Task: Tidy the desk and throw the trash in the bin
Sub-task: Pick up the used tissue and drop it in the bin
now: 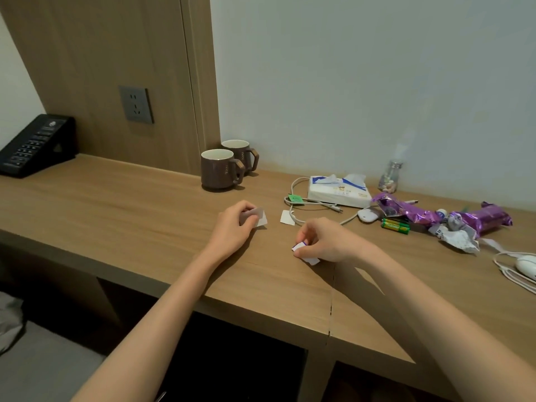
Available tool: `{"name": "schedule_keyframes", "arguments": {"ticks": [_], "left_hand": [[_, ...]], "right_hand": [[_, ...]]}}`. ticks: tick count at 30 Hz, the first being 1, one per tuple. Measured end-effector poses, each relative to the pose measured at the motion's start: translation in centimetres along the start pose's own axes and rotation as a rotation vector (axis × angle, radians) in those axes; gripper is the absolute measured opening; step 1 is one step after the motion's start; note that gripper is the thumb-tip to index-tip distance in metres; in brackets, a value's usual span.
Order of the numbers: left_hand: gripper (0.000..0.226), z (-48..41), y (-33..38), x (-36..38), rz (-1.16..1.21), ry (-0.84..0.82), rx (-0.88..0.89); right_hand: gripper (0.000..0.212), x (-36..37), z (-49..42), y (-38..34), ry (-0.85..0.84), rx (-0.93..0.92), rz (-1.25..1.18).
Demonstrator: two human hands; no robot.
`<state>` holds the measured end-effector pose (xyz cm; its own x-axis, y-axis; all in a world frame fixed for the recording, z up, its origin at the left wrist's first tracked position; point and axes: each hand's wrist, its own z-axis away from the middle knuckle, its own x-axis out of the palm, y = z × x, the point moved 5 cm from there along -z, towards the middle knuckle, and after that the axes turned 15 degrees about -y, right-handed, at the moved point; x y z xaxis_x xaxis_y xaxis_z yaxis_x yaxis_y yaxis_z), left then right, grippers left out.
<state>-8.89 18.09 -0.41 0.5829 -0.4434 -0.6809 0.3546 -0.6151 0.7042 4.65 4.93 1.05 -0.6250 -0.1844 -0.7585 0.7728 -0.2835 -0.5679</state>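
My left hand (236,224) rests on the wooden desk (130,204) and pinches a small white paper scrap (258,217). My right hand (324,240) is closed on another white scrap with purple print (304,253), low against the desk top. A third white scrap (287,217) lies loose between the two hands. Purple crumpled wrappers (481,220) and a crushed white wrapper (458,239) lie in a heap at the right. No bin is in view.
Two brown mugs (220,172) stand at the back by the wall. A tissue pack (338,191), a white cable (313,203), green batteries (395,225), a small jar (390,177) and white mice (526,266) fill the right side. A black phone (32,146) sits far left.
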Motion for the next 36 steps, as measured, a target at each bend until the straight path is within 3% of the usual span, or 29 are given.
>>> {"name": "schedule_keyframes", "arguments": {"ticks": [5,11,16,21,27,32,36], "left_hand": [[0.019,2.2,0.2,-1.0,0.060,-0.002,-0.026],[0.013,9.7,0.7,-4.4,0.242,0.042,-0.042],[0.012,19.6,-0.6,-7.4,0.301,0.167,-0.036],[0.009,27.3,-5.6,-7.2,0.263,0.188,-0.159],[0.002,29.9,-15.5,-1.6,0.159,0.013,-0.397],[0.010,29.1,-21.5,4.4,0.044,-0.167,-0.559],[0.013,28.0,-25.4,8.4,0.093,-0.317,-0.683]], "right_hand": [[0.014,0.1,0.8,0.0,0.121,-0.047,-0.059],[0.016,3.2,4.3,-4.6,0.123,-0.281,-0.341],[0.008,8.7,7.7,-9.2,-0.008,-0.454,-0.410],[0.008,16.0,8.4,-12.2,-0.190,-0.531,-0.219],[0.003,24.4,2.8,-10.2,-0.258,-0.414,0.004],[0.007,28.2,-3.6,-5.4,-0.252,-0.149,-0.139],[0.008,31.4,-6.7,-2.0,-0.265,0.033,-0.215]]}}
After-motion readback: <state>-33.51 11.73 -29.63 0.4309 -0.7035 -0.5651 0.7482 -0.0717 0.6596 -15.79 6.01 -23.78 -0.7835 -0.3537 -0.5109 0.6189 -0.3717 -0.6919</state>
